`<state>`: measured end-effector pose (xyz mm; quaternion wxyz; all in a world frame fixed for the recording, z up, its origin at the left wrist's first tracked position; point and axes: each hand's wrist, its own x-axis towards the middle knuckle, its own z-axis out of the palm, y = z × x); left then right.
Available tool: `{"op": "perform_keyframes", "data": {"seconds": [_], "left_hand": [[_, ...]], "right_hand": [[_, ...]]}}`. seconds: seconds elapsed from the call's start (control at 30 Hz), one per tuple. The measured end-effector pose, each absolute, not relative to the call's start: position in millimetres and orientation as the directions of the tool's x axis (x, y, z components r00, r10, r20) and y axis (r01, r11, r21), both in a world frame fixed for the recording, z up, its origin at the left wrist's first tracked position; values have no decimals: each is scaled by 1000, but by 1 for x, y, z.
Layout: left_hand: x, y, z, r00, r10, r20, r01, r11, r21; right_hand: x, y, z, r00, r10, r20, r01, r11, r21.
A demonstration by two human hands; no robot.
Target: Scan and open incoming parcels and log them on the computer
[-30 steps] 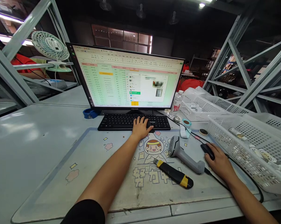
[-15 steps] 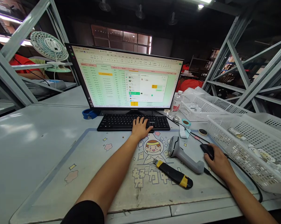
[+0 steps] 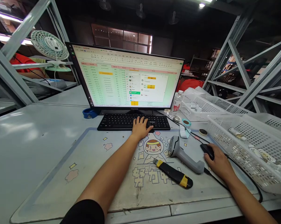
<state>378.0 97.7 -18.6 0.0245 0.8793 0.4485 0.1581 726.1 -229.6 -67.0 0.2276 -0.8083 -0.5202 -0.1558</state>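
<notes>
My left hand [image 3: 139, 128] rests on the black keyboard [image 3: 114, 122], fingers spread over the keys right of the middle. Over at the right, my right hand [image 3: 215, 160] is wrapped round a black computer mouse [image 3: 207, 151] on the printed desk mat [image 3: 103, 174]. Between my arms lie a grey barcode scanner [image 3: 185, 158], its head toward the monitor, and a black and yellow utility knife [image 3: 174, 175]. Behind the keyboard stands the monitor [image 3: 103, 84], showing a green spreadsheet with a chat window [image 3: 152, 93] over it.
White plastic baskets [image 3: 226, 130] with small items line the right side. A bottle [image 3: 176, 104], tape rolls [image 3: 186, 123] and cables lie near the monitor's right corner. A blue roll [image 3: 90, 113] sits left of the keyboard. A fan [image 3: 49, 45] hangs by the metal frame [image 3: 14, 68].
The chat window's content has scrolled and now shows different messages with more orange blocks. Both hands stay where they were.
</notes>
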Motion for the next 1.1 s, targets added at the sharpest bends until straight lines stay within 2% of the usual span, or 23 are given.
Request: {"op": "perform_keyframes", "data": {"seconds": [0.4, 0.87, 1.1], "left_hand": [[378, 99, -20, 547, 795, 263, 780, -598, 184], [378, 99, -21, 547, 795, 262, 784, -596, 175], [378, 98, -20, 547, 797, 255, 783, -595, 179]], "right_hand": [[727, -230, -69, 370, 775, 512, 929, -314, -195], [725, -230, -66, 446, 755, 482, 895, -376, -239], [722, -231, -62, 408, 774, 485, 913, -327, -245]]}}
